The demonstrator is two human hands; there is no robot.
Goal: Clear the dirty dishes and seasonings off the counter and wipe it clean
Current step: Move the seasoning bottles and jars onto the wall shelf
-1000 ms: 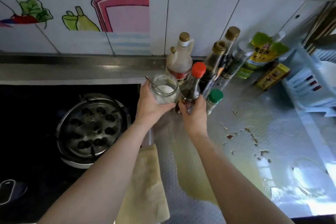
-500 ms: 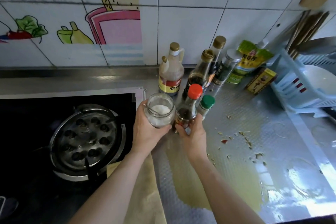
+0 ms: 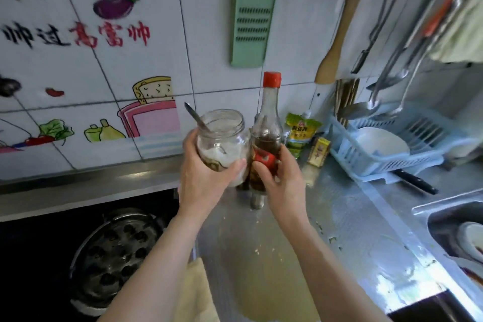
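Glass jar [image 3: 222,146] gripped in raised left hand [image 3: 203,180], red-capped bottle [image 3: 266,136] in right hand [image 3: 282,185].

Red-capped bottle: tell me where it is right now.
Head view, centre: the red-capped bottle is gripped in the right hand, beside the jar in the left hand.

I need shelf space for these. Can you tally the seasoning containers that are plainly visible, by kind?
Glass jar: 1, in the left hand
Red-capped bottle: 1, in the right hand
Green pouch: 1
Yellow box: 1
Total: 4; more may hide behind the hands.
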